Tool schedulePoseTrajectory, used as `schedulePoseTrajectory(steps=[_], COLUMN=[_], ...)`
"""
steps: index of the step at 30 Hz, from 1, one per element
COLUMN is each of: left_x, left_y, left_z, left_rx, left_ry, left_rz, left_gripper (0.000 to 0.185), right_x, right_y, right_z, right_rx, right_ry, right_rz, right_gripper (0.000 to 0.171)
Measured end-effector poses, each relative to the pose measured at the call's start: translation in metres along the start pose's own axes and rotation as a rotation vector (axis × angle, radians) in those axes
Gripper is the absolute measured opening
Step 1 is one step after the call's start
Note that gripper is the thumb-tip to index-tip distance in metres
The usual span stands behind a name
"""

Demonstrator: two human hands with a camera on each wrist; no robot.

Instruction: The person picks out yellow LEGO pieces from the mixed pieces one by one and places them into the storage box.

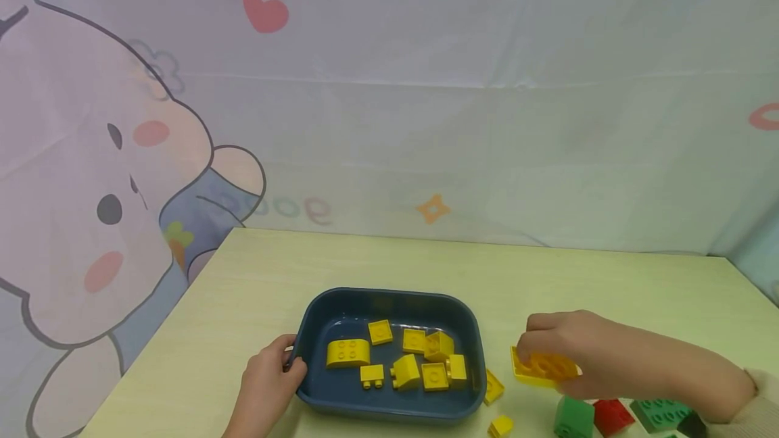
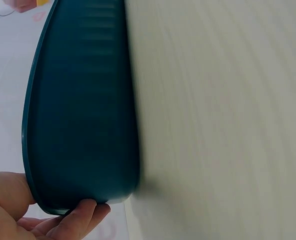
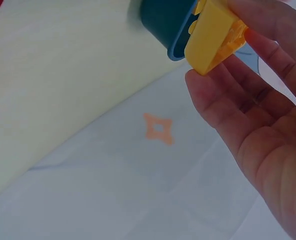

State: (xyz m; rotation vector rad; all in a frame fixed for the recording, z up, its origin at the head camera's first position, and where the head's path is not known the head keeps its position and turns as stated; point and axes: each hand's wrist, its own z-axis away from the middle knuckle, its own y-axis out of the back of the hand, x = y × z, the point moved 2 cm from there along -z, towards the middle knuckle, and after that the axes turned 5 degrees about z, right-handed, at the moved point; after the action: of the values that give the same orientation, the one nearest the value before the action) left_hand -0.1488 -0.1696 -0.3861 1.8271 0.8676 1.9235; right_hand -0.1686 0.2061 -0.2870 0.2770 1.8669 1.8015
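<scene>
- The left hand (image 1: 268,384) grips the near left rim of a dark blue tray (image 1: 316,316), thumb over the edge and fingers curled under it; the left wrist view shows the fingers (image 2: 82,215) wrapped round the tray's corner.
- The tray sits on the pale desk (image 1: 255,276), toward its near side, and holds a scatter of yellow bricks (image 1: 420,357), about eight as far as I can count, one of them a longer rounded piece (image 1: 347,352) at the left.
- The right hand (image 1: 566,350) is just right of the tray, raised a little off the desk, and pinches a flat yellow brick (image 1: 544,367) between its fingertips; the right wrist view shows that brick (image 3: 213,35) held by thumb and fingers close to the tray's edge.
- Two small yellow bricks lie on the desk by the tray's near right corner, one (image 1: 493,386) touching or nearly touching the wall, the other (image 1: 501,426) nearer.
- Near the right forearm lie a green brick (image 1: 573,418), a red brick (image 1: 612,416) and a wider green brick (image 1: 660,412).
- Behind the desk hangs a pale cloth with a cartoon bear (image 1: 91,208).
</scene>
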Motion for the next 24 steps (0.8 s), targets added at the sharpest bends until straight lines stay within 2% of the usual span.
schedulePoseTrajectory(steps=[7,10,18,24], left_x=[0.000,0.000,0.001,0.000], left_y=[-0.001,-0.001,0.000,-0.001], left_z=[-0.002,-0.002,-0.002,-0.001], left_rx=[-0.013,-0.015,-0.008,-0.008], left_ry=[0.028,0.036,0.028,0.020], left_rz=[-0.003,0.000,-0.004,-0.003], left_gripper=[0.037,0.038,0.037,0.037], right_x=[-0.004,-0.005,-0.010,-0.015], right_y=[0.007,0.010,0.025,0.030], right_z=[-0.017,-0.025,-0.046,-0.064], right_rx=[0.018,0.000,-0.009,-0.003], right_ry=[0.049,0.046,0.021,0.043], right_rz=[0.017,0.010,0.050,0.052], right_gripper=[0.040,0.038,0.037,0.033])
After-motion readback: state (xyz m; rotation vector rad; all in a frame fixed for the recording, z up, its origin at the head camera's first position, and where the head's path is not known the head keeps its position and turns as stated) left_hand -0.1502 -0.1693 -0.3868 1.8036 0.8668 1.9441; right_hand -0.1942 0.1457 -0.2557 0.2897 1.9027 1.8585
